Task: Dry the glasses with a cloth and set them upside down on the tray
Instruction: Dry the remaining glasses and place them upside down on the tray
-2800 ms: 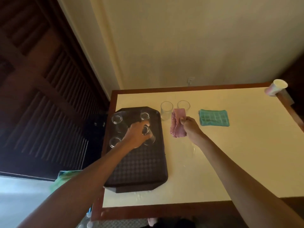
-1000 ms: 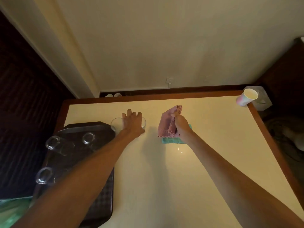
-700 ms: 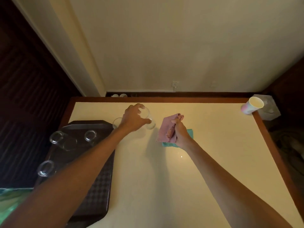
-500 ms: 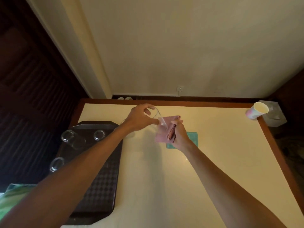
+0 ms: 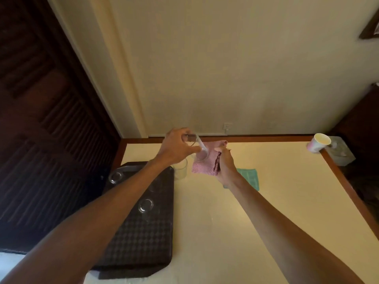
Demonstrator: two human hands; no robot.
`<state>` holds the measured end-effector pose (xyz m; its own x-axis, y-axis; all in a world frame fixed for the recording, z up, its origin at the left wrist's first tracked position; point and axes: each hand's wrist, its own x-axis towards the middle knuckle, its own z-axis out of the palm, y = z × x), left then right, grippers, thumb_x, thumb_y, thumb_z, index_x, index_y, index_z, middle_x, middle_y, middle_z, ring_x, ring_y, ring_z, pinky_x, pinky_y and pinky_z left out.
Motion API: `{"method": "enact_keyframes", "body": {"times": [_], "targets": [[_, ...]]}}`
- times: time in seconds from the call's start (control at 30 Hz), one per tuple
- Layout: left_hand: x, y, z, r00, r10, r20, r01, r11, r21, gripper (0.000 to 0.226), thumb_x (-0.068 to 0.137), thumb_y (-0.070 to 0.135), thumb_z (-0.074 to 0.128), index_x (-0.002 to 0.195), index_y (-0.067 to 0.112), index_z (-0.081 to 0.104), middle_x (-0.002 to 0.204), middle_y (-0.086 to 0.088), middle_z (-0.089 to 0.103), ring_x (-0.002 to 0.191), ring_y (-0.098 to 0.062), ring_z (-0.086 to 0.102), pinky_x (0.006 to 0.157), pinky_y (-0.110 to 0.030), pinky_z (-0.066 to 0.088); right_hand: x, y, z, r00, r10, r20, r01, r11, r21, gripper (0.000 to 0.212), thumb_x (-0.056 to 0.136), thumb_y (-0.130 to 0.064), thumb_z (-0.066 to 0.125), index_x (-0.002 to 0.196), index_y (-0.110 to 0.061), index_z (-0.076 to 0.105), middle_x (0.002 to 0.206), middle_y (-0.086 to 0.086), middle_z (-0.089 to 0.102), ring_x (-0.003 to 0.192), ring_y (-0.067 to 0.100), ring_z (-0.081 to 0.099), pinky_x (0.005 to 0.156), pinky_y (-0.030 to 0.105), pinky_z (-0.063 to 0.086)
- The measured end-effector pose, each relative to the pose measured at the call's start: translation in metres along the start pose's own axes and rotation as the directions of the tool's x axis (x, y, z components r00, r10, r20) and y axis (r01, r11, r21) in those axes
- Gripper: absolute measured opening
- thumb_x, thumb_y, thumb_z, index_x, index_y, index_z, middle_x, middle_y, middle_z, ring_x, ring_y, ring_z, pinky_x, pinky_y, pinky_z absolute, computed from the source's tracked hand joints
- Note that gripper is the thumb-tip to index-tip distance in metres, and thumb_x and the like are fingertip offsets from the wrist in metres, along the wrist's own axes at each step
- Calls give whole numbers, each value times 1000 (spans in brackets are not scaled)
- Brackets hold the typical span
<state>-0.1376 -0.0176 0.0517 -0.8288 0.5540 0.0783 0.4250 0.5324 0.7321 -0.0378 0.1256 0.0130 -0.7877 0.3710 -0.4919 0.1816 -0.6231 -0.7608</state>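
From the head camera: half a second ago the glass (image 5: 196,147) was just beside the pink cloth (image 5: 205,163). Now it is tipped on its side and its open end presses into the cloth. The left hand (image 5: 176,148) has come up a little, and its fingers are curled tight round the glass. The right hand (image 5: 225,162) still grips the bunched cloth with closed fingers. Both are held up above the table (image 5: 276,201).

The glass is clear, smooth and round. The cloth is soft, with tiny ribs. A second clear glass (image 5: 180,168) stands right way up on the table, just beside the tray (image 5: 143,242). The tray is dark, with cut corners and a bumpy diamond pattern. Two glasses (image 5: 146,206) that I can make out stand on it upside down. A flat green cloth (image 5: 249,178) with a square pattern lies near the right wrist. A paper cup (image 5: 318,142) sits at the far corner.

I can read no words anywhere.
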Motion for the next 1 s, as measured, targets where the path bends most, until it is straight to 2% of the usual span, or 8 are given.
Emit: {"method": "enact_keyframes", "body": {"times": [0.1, 0.23, 0.33, 0.5, 0.6, 0.77, 0.9, 1.0], "targets": [[-13, 7, -18, 999, 25, 48, -23, 999, -36, 74, 67, 50, 91, 129, 20, 66, 109, 5, 66, 95, -9, 64, 87, -33, 58, -9, 0, 13, 1000, -14, 22, 15, 999, -31, 55, 86, -23, 47, 136, 0, 52, 124, 18, 67, 113, 35, 64, 104, 53, 46], [-21, 18, -46, 1000, -12, 12, 14, 994, -107, 90, 76, 36, 87, 154, 23, 46, 119, 3, 62, 110, -16, 60, 93, -33, 55, -35, -11, 25, 994, -74, 83, 82, 992, -94, 34, 100, -17, 33, 98, -10, 66, 95, 9, 73, 87, 23, 70, 76, 35, 56], [-22, 23, -64, 986, -163, 17, 153, 878, -454, 100, 75, 20, 91, 157, 21, 35, 121, 4, 57, 113, -17, 58, 81, -23, 50, -47, -26, 36, 992, -123, 36, 127, 976, -177, 34, 100, -18, 33, 95, -15, 67, 89, 5, 72, 85, 21, 66, 75, 30, 51], [-35, 29, -75, 967, -222, 123, 226, 535, -814, 23, 91, 14, 74, 110, 4, 66, 88, 0, 63, 76, -14, 55, 65, -27, 45, -77, -51, 64, 940, -311, 141, 340, 803, -490, 45, 103, -23, 37, 61, -19, 55, 43, -10, 53, 38, 2, 51, 46, 13, 41], [-49, 40, -72, 965, -197, 171, 246, 474, -845, 34, 99, 22, 63, 124, 0, 67, 93, -2, 65, 75, -12, 59, 63, -26, 50, -92, -56, 89, 875, -375, 305, 483, 697, -529, 30, 104, -31, 36, 93, -13, 57, 77, 12, 61, 69, 24, 59, 68, 31, 47], [-57, 52, -67, 974, -134, 183, 222, 390, -894, 40, 96, 30, 61, 121, -1, 67, 98, -14, 68, 88, -25, 66, 74, -35, 54, -106, -44, 112, 868, -381, 318, 495, 618, -611, 42, 106, -47, 30, 96, -10, 48, 51, 6, 56, 43, 22, 53, 47, 27, 44], [-55, 56, -75, 960, -123, 253, 277, 253, -927, 52, 100, 39, 47, 128, -2, 64, 121, -19, 69, 123, -41, 64, 106, -50, 51, -111, -28, 118, 801, -443, 401, 587, 453, -672, 66, 99, -64, 33, 142, -14, 31, 137, 9, 48, 125, 25, 54, 103, 27, 45], [-54, 52, -80, 938, -129, 323, 344, 213, -914, 73, 104, 58, 30, 138, 2, 63, 138, -21, 64, 134, -36, 58, 118, -49, 40, -123, -23, 117, 754, -491, 436, 639, 395, -660, 43, 109, -36, 29, 146, -16, 22, 144, 9, 44, 137, 20, 46, 104, 20, 44]]}}
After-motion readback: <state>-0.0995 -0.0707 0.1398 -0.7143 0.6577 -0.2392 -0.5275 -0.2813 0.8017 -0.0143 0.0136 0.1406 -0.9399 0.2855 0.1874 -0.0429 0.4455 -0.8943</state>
